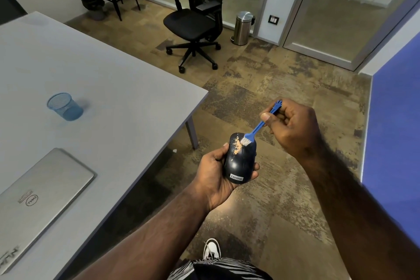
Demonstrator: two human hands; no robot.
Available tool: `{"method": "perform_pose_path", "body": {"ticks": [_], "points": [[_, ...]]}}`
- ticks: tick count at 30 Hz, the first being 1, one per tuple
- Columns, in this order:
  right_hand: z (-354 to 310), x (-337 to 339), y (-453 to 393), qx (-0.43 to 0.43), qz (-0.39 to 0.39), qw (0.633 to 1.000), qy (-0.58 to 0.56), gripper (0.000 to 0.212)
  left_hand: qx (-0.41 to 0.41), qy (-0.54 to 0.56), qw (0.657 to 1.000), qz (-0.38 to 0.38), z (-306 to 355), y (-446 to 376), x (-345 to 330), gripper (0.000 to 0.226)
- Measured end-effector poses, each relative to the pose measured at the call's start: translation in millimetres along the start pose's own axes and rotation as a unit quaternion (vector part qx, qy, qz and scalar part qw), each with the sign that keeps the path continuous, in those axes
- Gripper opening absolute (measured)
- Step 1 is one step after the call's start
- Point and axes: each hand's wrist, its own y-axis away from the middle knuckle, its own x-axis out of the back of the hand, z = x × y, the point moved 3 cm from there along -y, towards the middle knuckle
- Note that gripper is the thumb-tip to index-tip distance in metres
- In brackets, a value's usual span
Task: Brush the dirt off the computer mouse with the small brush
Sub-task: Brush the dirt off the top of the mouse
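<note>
Dark glossy plastic computer mouse (239,161) dusted with tan crumbs, cradled in left hand (214,173), right hand (293,125) pinched small blue brush (258,128), bristles touching mouse, beyond grey table (127,88) edge, over open floor

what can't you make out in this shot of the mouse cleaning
Head view, the only one:
- Underside and left side of the mouse: covered by the left hand.
- Middle of the brush handle: wrapped by the right hand.
- Laptop: cut off by the left edge.
- Inside of the mesh cup: too small to tell.
</note>
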Motion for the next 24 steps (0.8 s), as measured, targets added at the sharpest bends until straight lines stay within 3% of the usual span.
{"method": "perform_pose_path", "body": {"ticks": [10,24], "points": [[1.1,3.7,-0.6,0.002,0.019,0.998,0.055,0.006,-0.001,-0.002,1.000,0.000,0.9,2.9,-1.6,0.053],[-4.2,0.7,-0.9,0.019,-0.006,0.999,0.044,0.011,-0.004,-0.007,1.000,0.001,1.3,4.0,-1.1,0.054]]}}
